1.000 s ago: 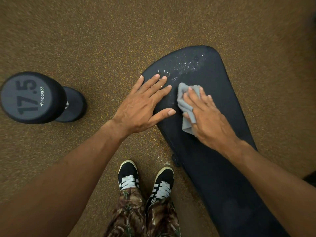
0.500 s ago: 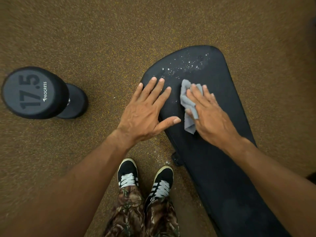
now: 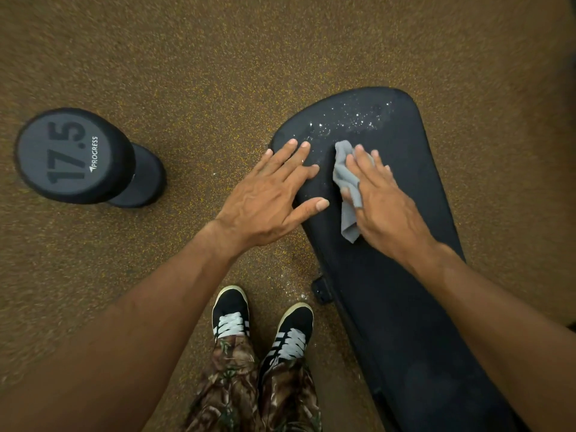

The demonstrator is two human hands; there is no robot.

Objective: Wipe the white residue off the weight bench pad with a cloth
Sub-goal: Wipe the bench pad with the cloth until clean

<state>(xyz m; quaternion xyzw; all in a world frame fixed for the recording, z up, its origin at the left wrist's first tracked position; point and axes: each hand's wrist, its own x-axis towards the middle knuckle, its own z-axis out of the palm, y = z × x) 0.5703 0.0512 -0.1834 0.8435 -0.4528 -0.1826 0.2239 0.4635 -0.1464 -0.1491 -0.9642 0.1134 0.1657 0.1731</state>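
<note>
The white residue lies at the far end of the weight bench pad, just beyond the grey cloth pressed flat under the straight-fingered right hand, while the left hand, open, rests on the pad's left edge.

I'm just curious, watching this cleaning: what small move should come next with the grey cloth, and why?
Probably slide the right hand, which presses the crumpled grey cloth flat, forward toward the rounded far end of the black padded bench pad. The white specks lie just beyond the cloth, unwiped, while the left hand rests flat on the pad's edge.
</note>
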